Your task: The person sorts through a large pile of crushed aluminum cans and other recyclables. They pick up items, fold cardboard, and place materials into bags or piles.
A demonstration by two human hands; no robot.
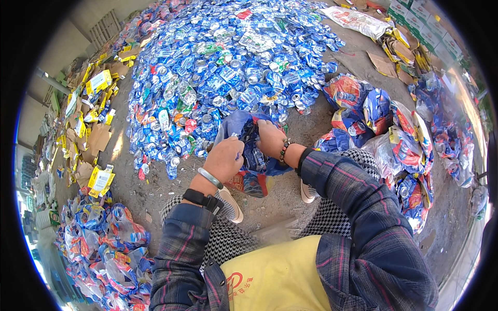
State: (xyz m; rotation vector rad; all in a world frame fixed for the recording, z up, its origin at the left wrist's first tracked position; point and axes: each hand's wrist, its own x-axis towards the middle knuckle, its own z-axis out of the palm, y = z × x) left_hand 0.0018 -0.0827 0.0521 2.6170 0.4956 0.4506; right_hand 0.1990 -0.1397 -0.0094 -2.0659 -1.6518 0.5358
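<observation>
Between my knees is a blue and red plastic bag (249,186), its mouth spread apart and dark items, hard to make out, inside. My left hand (225,158) grips the bag's left rim, fingers curled into a fist. On the far right side of the opening, my right hand (269,137) pinches the rim. Just beyond the bag rises a large heap of crushed drink cans (229,74), mostly blue and silver, with some red and green ones.
Filled printed plastic bags (404,151) stand close on my right. More crumpled bags (105,248) are piled at lower left. Flattened yellow and brown cardboard (93,140) lines the left side. A white sack (356,21) and stacked green-white cartons (424,23) are at the far right.
</observation>
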